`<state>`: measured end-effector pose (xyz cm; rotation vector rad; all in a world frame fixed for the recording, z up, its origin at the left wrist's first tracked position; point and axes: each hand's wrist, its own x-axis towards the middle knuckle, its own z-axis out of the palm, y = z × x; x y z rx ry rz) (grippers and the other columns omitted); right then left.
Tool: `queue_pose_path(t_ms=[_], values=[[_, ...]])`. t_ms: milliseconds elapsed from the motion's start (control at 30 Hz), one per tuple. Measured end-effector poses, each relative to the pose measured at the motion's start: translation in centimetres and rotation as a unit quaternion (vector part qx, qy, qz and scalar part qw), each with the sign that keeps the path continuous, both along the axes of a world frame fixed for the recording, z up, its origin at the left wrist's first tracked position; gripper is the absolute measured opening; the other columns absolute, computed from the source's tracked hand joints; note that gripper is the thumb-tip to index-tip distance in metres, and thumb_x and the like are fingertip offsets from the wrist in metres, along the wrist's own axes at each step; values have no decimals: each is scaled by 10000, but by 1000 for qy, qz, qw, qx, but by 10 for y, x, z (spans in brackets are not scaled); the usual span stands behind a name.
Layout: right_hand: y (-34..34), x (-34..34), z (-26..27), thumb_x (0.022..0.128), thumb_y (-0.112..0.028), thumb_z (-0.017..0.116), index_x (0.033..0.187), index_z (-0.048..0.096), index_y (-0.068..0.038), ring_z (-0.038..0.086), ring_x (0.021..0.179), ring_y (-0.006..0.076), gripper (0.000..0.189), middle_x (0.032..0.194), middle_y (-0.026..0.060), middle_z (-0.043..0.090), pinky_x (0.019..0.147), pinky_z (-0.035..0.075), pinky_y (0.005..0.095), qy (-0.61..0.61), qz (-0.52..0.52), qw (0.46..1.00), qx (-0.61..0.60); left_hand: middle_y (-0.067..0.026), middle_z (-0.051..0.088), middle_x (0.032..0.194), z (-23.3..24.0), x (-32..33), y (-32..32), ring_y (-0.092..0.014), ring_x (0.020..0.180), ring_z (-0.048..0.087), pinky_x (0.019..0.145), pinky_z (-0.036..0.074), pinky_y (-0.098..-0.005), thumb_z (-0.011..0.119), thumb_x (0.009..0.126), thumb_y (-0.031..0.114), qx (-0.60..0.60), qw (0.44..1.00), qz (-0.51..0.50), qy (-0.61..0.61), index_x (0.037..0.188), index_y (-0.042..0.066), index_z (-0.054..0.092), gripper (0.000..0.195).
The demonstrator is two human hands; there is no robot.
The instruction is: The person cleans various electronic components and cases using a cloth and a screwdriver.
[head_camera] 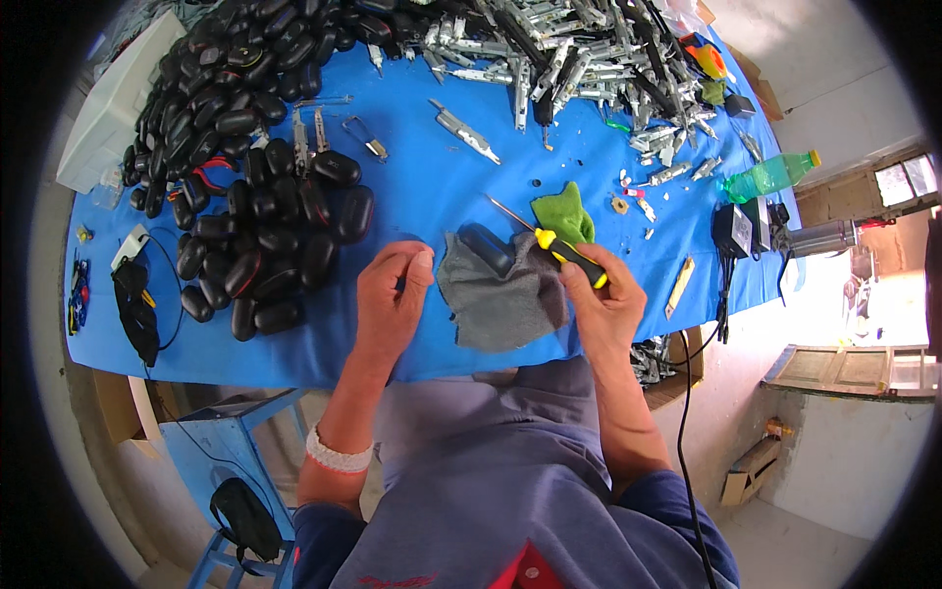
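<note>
My right hand (609,294) grips a screwdriver (563,254) by its yellow and black handle. Its thin metal shaft points up and left, over the table. Just left of the handle, a dark rounded case (486,249) lies on a grey cloth (500,316). Behind the screwdriver is a crumpled green cloth (563,213). My left hand (394,294) is to the left of the grey cloth, its fingers curled and the thumb against them. Nothing shows between those fingers, though their undersides are hidden.
Black rounded cases (276,239) are heaped at left, with red-handled pliers (212,171) among them. Metal assemblies (581,62) pile up at the back. A green bottle (769,177) lies at right near black power adapters (732,230). A cable (684,442) hangs beside my right arm.
</note>
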<state>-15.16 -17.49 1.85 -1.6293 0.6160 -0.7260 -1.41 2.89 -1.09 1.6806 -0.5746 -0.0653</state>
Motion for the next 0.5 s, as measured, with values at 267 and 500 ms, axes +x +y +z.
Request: queue_pose_path(t_ms=[267, 500], values=[[11, 42, -3, 884, -60, 735, 1222, 690, -20, 504, 649, 64, 344, 925, 37, 686, 588, 436, 247, 75, 65, 993, -59, -112, 689, 908, -3, 1, -3, -182, 677, 580, 597, 460, -292, 657, 973, 109, 17, 999, -3, -44, 830, -51, 637, 215], [28, 64, 12, 810, -128, 790, 1159, 692, -43, 628, 847, 347, 372, 902, 162, 693, 749, 505, 427, 93, 128, 936, -315, -122, 688, 937, 3, -1, -1, -180, 706, 603, 618, 468, -292, 659, 958, 82, 39, 997, -8, -64, 844, -64, 641, 186]])
